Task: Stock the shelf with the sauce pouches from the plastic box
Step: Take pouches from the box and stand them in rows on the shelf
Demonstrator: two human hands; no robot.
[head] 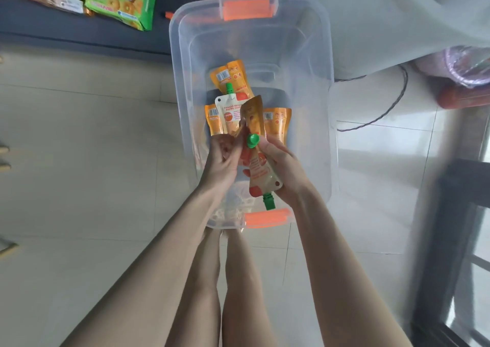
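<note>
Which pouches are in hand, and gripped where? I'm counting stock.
Right hand holds a sauce pouch by its side, green spout toward the person. Left hand pinches a second pouch near its green cap.

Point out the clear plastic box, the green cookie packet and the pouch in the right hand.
Clear plastic box with orange latches [322, 103]: head view, bare right wall.
Green cookie packet [120, 1]: head view, middle of its front.
Sauce pouch with green cap [261, 173]: head view, its printed body, held by the right hand [285, 166].
</note>
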